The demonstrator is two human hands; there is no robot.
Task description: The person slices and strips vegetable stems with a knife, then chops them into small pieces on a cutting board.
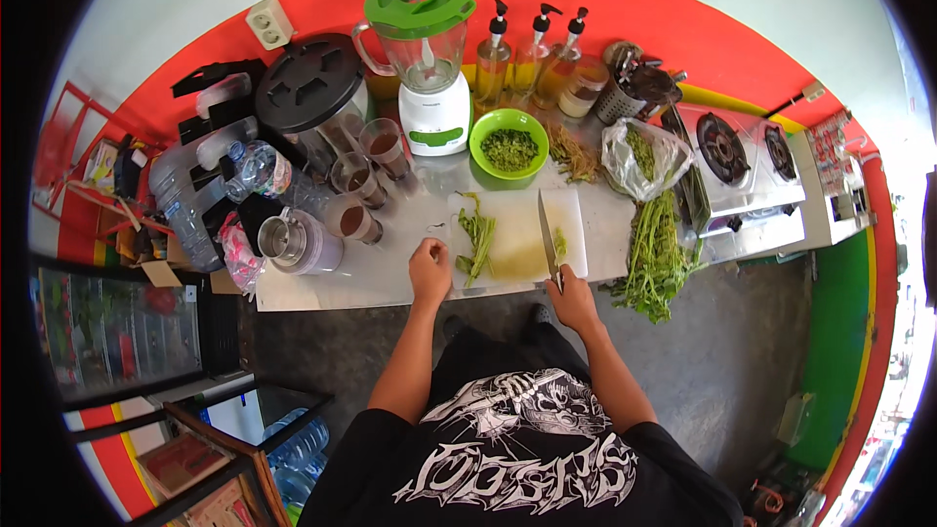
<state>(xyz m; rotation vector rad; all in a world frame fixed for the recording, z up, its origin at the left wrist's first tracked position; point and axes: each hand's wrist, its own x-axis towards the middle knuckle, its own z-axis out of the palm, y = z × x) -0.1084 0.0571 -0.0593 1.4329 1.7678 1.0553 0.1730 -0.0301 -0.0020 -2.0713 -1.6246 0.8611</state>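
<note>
My right hand (574,301) grips a kitchen knife (548,229) by its handle, the long blade lying over the right part of a white cutting board (517,203). Close to the blade is a small heap of chopped greens (560,242). A bunch of leafy green stalks (476,242) lies along the board's left side. My left hand (429,270) is closed, fingers curled together, just left of the board; whatever it may hold is hidden. Beyond its fingertips a small dark scrap (434,226) lies on the metal table. A green bowl (509,144) of chopped greens stands behind the board.
Behind stand a blender (429,68), pump bottles (493,63) and a black-lidded container (310,83). Cups (358,222) and a metal-topped jar (301,240) are at left. Right are a plastic bag (644,156), leafy greens (654,259), roots (574,153) and a gas stove (747,161).
</note>
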